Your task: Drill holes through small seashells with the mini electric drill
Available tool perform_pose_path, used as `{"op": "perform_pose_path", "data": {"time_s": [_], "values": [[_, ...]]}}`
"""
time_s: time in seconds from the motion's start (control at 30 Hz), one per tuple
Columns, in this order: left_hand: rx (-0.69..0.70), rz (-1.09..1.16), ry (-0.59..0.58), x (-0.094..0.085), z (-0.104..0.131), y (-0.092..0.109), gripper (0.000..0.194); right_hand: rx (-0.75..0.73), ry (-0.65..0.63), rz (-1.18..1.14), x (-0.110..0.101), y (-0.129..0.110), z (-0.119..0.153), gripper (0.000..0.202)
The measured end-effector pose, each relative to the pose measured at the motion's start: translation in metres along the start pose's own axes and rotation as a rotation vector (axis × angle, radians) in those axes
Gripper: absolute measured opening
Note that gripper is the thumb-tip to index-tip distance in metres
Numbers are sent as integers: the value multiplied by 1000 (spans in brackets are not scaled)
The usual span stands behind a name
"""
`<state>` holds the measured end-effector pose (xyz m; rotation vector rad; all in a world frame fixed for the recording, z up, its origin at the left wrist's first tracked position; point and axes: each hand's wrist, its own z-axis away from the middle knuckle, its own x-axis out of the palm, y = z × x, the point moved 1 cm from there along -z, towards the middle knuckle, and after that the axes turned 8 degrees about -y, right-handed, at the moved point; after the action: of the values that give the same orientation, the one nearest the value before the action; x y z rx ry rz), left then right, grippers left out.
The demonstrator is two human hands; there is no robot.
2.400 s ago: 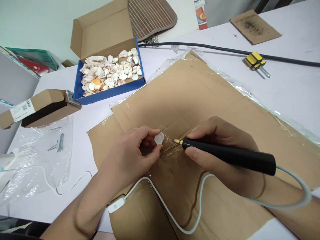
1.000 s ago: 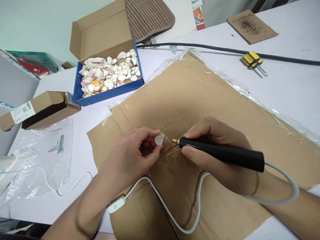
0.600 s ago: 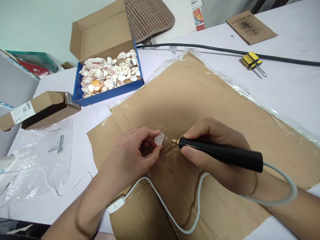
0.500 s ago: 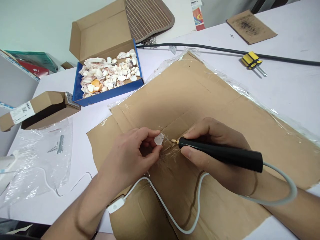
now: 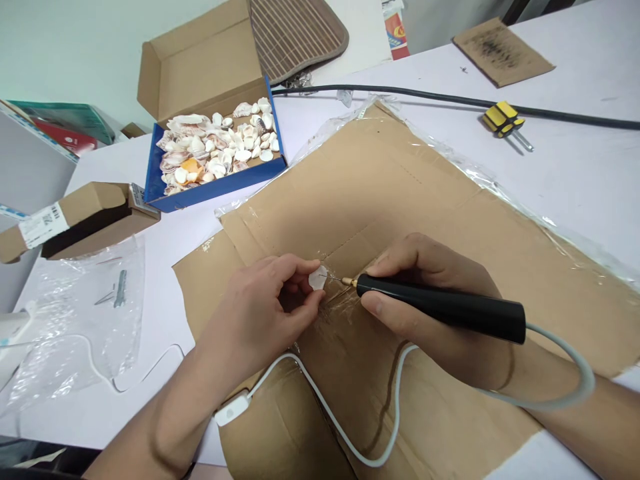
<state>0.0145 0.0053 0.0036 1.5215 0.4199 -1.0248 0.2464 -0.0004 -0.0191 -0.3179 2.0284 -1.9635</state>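
A small white shell is pinched between the thumb and fingers of my left hand, just above the cardboard sheet. My right hand grips a black pen-shaped drill with a brass-coloured collet. Its thin bit points left, and the tip meets the face of the shell. From the drill's rear end a white cable loops round under my right wrist and across the cardboard to a white inline switch near my left forearm.
Behind the cardboard, a blue box holds several shells. An opened brown carton and a clear plastic bag lie at the left. A black cable, a yellow-and-black tool and a stained cardboard piece are at the back right.
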Motion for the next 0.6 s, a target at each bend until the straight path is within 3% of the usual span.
{"op": "perform_pose_path", "data": {"time_s": [0.6], "values": [[25, -53, -6, -1, -1, 1, 17, 16, -3, 67, -1, 1, 1, 15]]}}
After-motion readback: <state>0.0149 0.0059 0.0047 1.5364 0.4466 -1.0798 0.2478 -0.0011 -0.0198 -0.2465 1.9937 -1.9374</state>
